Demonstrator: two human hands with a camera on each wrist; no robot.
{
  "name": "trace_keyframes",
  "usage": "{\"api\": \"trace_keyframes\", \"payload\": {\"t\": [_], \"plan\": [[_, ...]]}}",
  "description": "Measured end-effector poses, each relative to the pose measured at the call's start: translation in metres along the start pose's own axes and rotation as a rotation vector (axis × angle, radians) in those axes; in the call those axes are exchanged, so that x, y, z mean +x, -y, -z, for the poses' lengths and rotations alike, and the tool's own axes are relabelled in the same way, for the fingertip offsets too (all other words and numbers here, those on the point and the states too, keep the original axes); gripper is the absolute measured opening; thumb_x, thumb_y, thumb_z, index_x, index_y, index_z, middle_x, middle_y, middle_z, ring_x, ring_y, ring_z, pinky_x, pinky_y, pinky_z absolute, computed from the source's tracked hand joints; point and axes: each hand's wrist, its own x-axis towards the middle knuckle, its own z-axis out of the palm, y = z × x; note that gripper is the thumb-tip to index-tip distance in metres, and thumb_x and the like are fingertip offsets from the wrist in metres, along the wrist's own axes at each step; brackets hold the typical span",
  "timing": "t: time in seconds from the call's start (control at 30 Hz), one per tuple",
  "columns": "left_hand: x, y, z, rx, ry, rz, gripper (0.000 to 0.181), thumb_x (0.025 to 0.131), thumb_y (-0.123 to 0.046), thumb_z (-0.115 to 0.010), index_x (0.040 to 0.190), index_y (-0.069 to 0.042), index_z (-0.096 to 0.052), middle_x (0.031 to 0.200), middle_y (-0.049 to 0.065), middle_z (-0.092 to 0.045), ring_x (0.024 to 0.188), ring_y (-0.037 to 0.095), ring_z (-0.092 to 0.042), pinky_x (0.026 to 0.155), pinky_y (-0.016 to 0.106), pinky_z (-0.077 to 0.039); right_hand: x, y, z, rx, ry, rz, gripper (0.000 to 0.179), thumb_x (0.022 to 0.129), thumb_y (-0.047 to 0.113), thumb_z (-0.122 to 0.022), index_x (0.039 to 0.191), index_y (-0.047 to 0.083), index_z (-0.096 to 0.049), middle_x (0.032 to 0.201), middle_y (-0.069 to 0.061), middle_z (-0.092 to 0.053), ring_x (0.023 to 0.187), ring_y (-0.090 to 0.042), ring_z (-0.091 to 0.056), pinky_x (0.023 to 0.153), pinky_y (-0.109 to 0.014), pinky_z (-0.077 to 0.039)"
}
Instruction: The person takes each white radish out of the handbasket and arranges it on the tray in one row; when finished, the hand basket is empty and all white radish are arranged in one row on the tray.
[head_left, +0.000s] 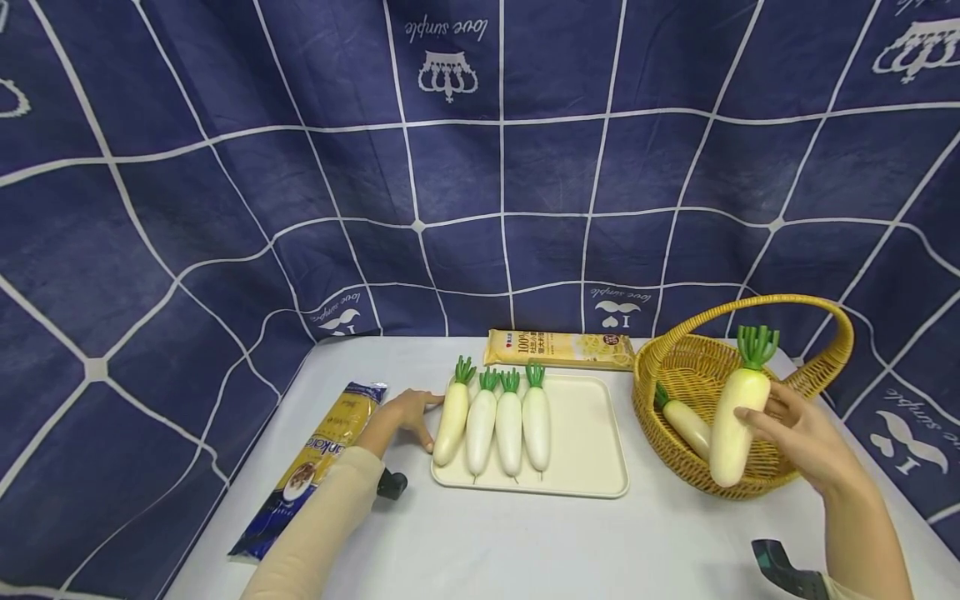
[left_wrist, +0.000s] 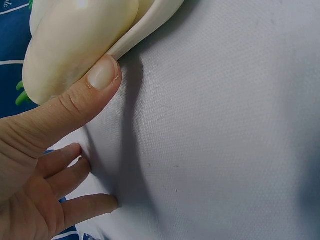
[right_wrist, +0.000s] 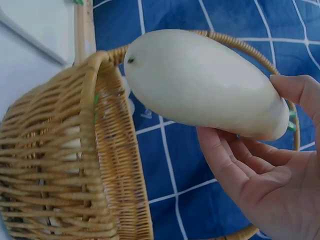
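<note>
My right hand [head_left: 808, 437] grips a white radish [head_left: 738, 425] with green stem stubs, held up over the wicker basket [head_left: 651, 417]. In the right wrist view, the thumb is above the radish [right_wrist: 200, 82] and the fingers are under its stem end. Another white radish [head_left: 686, 427] lies inside the basket. Several white radishes stand side by side on the left half of a cream tray [head_left: 588, 437], stems pointing away. At the tray's left edge is my left hand [head_left: 405, 414]; in the left wrist view its thumb [left_wrist: 102, 75] touches the rim, its other fingers extended and spread.
A yellow noodle packet [head_left: 558, 349] lies behind the tray. On the left, partly behind the left forearm, is a blue and yellow pasta packet [head_left: 322, 446]. The basket's tall handle arches over it. A blue checked cloth [head_left: 555, 183] hangs behind the white table [head_left: 517, 542].
</note>
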Motion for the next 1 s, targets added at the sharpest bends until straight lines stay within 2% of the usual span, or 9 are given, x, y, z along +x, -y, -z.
{"api": "trace_keyframes", "payload": {"t": [0.1, 0.27, 0.47, 0.63, 0.8, 0.87, 1.0], "plan": [[0.000, 0.000, 0.000, 0.001, 0.001, 0.001, 0.096, 0.051, -0.025, -0.091, 0.137, -0.014, -0.050, 0.143, 0.022, -0.041, 0.132, 0.043, -0.034, 0.110, 0.054, -0.028, -0.004, 0.006, -0.003, 0.019, -0.005, 0.060, 0.063, 0.092, 0.008, -0.057, 0.136, -0.021, -0.022, 0.102, 0.031, -0.048, 0.091, 0.013, -0.053, 0.072, -0.007, -0.048], [0.000, 0.000, 0.001, 0.009, 0.002, 0.006, 0.095, 0.051, -0.024, -0.091, 0.137, -0.014, -0.050, 0.142, 0.021, -0.042, 0.132, 0.043, -0.034, 0.109, 0.054, -0.029, -0.007, 0.016, -0.012, 0.043, 0.009, 0.148, 0.060, 0.091, 0.002, -0.058, 0.135, -0.021, -0.024, 0.106, 0.028, -0.052, 0.094, 0.010, -0.056, 0.075, -0.006, -0.048], [0.000, 0.001, 0.000, 0.009, 0.005, 0.017, 0.096, 0.051, -0.024, -0.091, 0.137, -0.014, -0.050, 0.143, 0.021, -0.042, 0.132, 0.042, -0.034, 0.109, 0.054, -0.029, -0.009, 0.032, -0.028, 0.072, 0.046, 0.240, 0.056, 0.087, -0.004, -0.060, 0.131, -0.020, -0.030, 0.105, 0.022, -0.056, 0.093, 0.005, -0.060, 0.073, -0.013, -0.053], [0.001, 0.001, -0.001, 0.007, 0.003, 0.012, 0.096, 0.051, -0.024, -0.091, 0.137, -0.014, -0.050, 0.142, 0.021, -0.042, 0.132, 0.043, -0.034, 0.109, 0.055, -0.029, -0.008, 0.043, -0.042, 0.153, 0.106, 0.296, 0.054, 0.085, -0.010, -0.058, 0.129, -0.022, -0.030, 0.104, 0.017, -0.060, 0.091, 0.000, -0.063, 0.072, -0.016, -0.055], [0.001, 0.001, -0.001, 0.008, -0.002, 0.008, 0.096, 0.051, -0.024, -0.091, 0.137, -0.014, -0.050, 0.142, 0.021, -0.042, 0.132, 0.043, -0.034, 0.109, 0.055, -0.029, -0.004, 0.051, -0.056, 0.212, 0.173, 0.299, 0.053, 0.086, -0.009, -0.058, 0.130, -0.020, -0.031, 0.105, 0.011, -0.061, 0.094, -0.003, -0.063, 0.075, -0.019, -0.056], [0.001, 0.001, -0.001, 0.008, -0.003, 0.010, 0.096, 0.051, -0.024, -0.091, 0.137, -0.014, -0.050, 0.143, 0.021, -0.042, 0.132, 0.043, -0.034, 0.109, 0.055, -0.029, -0.001, 0.054, -0.062, 0.220, 0.194, 0.287, 0.053, 0.086, -0.007, -0.058, 0.131, -0.019, -0.031, 0.109, 0.002, -0.060, 0.095, -0.003, -0.062, 0.076, -0.020, -0.056], [0.000, 0.001, -0.001, 0.012, -0.001, 0.008, 0.096, 0.051, -0.024, -0.091, 0.137, -0.014, -0.050, 0.142, 0.021, -0.042, 0.132, 0.043, -0.034, 0.109, 0.055, -0.029, 0.004, 0.058, -0.076, 0.230, 0.224, 0.275, 0.057, 0.086, -0.005, -0.059, 0.132, -0.021, -0.029, 0.114, -0.025, -0.055, 0.096, -0.002, -0.061, 0.078, -0.021, -0.055]]}}
